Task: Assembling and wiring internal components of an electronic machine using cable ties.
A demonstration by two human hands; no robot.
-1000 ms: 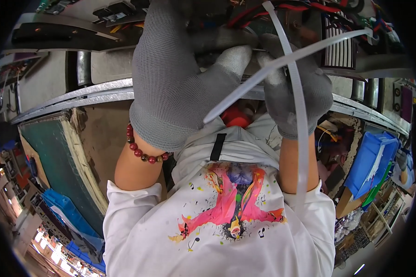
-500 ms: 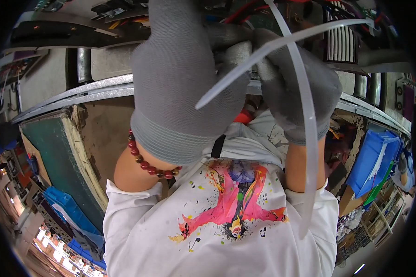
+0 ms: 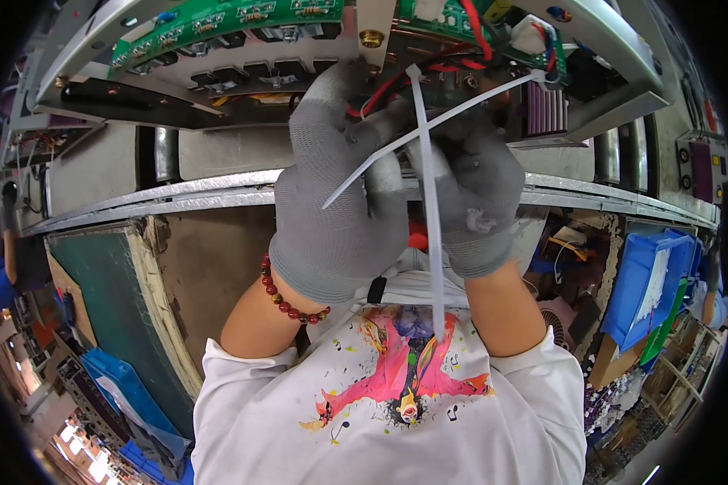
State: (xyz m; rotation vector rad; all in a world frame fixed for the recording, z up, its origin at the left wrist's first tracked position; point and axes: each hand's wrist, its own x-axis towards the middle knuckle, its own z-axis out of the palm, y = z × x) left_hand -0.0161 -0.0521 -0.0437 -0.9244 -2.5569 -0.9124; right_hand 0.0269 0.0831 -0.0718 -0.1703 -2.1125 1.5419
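Both my hands wear grey knit gloves and meet at the front of an open metal chassis (image 3: 623,107). My left hand (image 3: 336,182) is curled, its index finger reaching up beside red and black wires (image 3: 449,58). Next to it, my right hand (image 3: 481,190) is closed, fingers bent inward below the wires. What the fingertips pinch is hidden. Two white cable ties cross in front of the gloves. One cable tie (image 3: 434,218) hangs from the wire bundle down over my shirt; another cable tie (image 3: 477,99) slants from the white connector at right to my left hand.
Green circuit boards (image 3: 218,31) sit inside the chassis, with a finned purple heatsink (image 3: 546,109) at its right. Below runs a metal rail (image 3: 162,194) with rollers (image 3: 167,153). Blue bins (image 3: 643,291) stand low right, and a green board (image 3: 109,283) lies left.
My hands appear smaller and lower in the view, and closer together. More of the chassis, its circuit boards and the red wires shows. Both cable ties still cross, shifted left.
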